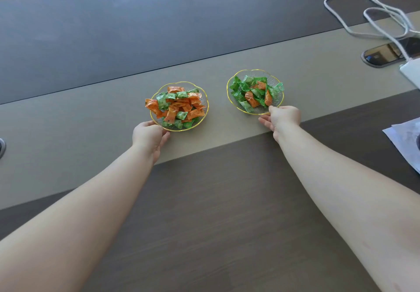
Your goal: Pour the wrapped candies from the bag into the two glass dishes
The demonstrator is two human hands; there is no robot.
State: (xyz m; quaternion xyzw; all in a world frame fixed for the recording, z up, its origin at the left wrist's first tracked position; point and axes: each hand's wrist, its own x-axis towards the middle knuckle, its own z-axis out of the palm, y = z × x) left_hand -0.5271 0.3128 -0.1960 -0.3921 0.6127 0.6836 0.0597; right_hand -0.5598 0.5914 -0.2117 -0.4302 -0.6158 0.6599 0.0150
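Observation:
Two clear glass dishes with gold scalloped rims stand on the beige strip of the table. The left dish (203, 92) holds several orange and green wrapped candies (177, 107), one hanging over its left rim. The right dish (234, 77) holds mostly green candies (254, 92) with a few orange. My left hand (148, 136) grips the near rim of the left dish. My right hand (283, 118) pinches the near rim of the right dish. No bag is in view.
White cables (384, 12) loop at the far right beside a cable port (381, 56) and a white device (412, 72). Papers (406, 139) lie at the right edge. Another port (1, 147) sits at the left edge. Dark wood table surface (216, 201) lies near me.

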